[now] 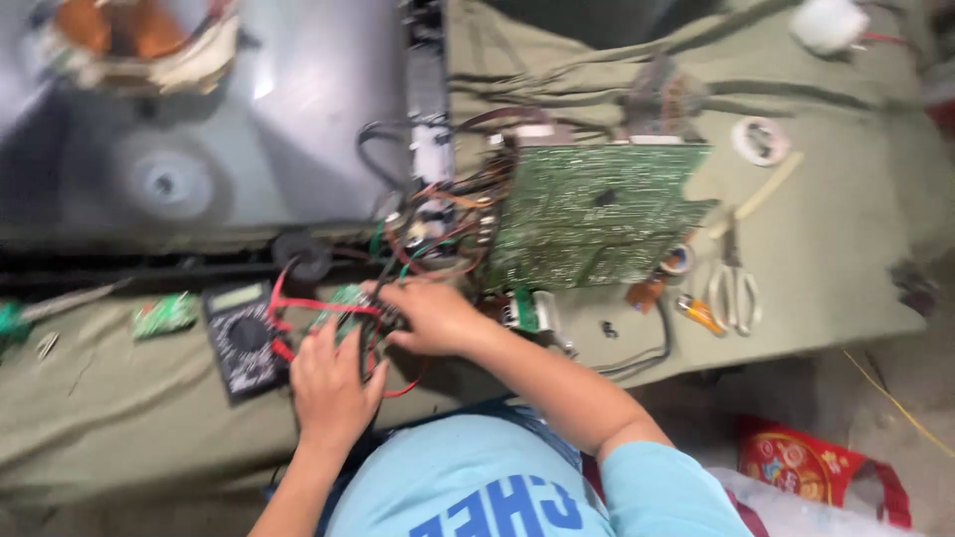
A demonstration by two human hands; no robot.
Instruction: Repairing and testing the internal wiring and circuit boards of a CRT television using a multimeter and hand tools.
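Both hands down on the cloth-covered surface [119,418]: left hand [333,383] spread flat beside the black meter [242,338], right hand [428,316] curled over red and black wires [328,306]. Green circuit board [595,214] just beyond; scissors [734,283] farther right.
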